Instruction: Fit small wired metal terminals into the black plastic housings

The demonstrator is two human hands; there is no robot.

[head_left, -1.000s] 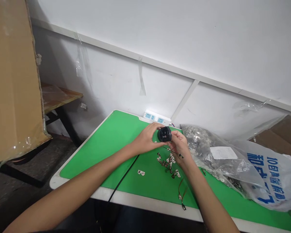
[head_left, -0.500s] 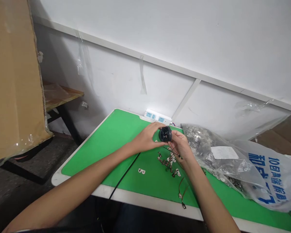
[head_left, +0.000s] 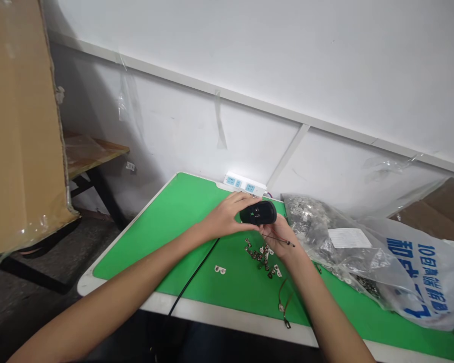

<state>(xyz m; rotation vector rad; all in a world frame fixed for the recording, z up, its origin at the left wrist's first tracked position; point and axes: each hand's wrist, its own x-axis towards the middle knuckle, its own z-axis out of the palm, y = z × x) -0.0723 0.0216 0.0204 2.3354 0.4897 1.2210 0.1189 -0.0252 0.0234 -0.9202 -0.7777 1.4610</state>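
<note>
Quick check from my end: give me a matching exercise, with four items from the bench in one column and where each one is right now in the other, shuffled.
Items:
1. Black plastic housing
2. Power strip
3. Black cable
4. Clear bag of metal parts

Places:
A. Along the far edge of the green mat
B. Crossing the mat's near edge
C. Held between the left hand and right hand
D. Beside the right hand, on its right

Pairs: 1-C, 2-A, 3-B, 4-D
</note>
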